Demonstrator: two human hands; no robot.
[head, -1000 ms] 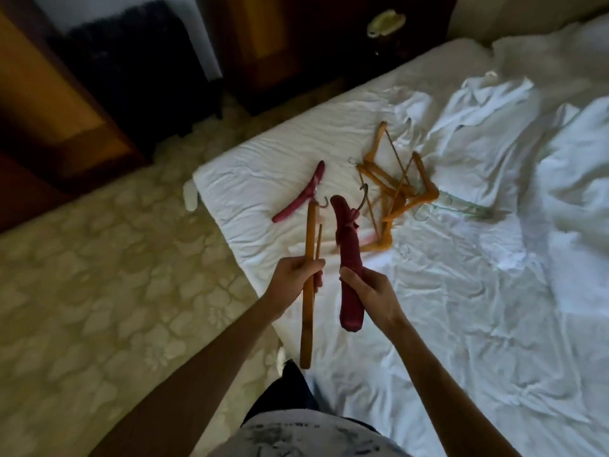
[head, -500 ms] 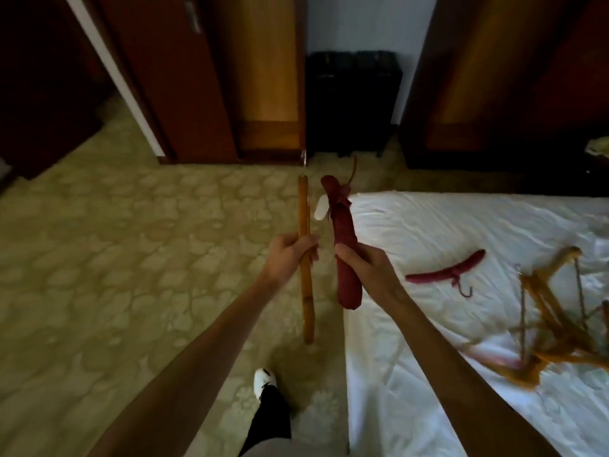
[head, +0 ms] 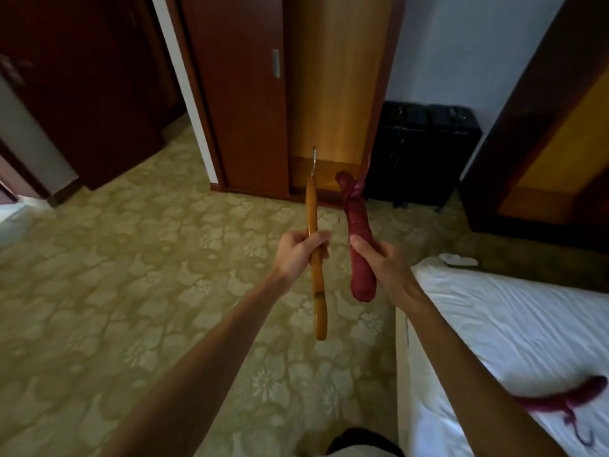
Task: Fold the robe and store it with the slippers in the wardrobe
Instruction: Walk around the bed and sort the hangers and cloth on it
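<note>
My left hand (head: 298,253) is shut on a wooden hanger (head: 317,275), held edge-on with its metal hook pointing up. My right hand (head: 382,262) is shut on a dark red padded hanger (head: 357,239), also held upright. Both hangers are out in front of me above the floor. Straight ahead stands the wardrobe (head: 333,94) with its brown door (head: 244,94) slid aside and a light wooden interior showing. A white slipper (head: 458,259) lies on the floor past the bed corner. No robe is in view.
The bed (head: 514,328) with a white sheet fills the lower right; a second red padded hanger (head: 566,399) lies on it. A black suitcase (head: 425,153) stands right of the wardrobe. Patterned carpet (head: 115,291) covers the floor. A dark doorway (head: 82,94) is at left.
My view has swung left from the bed toward the wardrobe and closer to it. The pile of wooden hangers on the bed has left the view. Both hands still hold their hangers.
</note>
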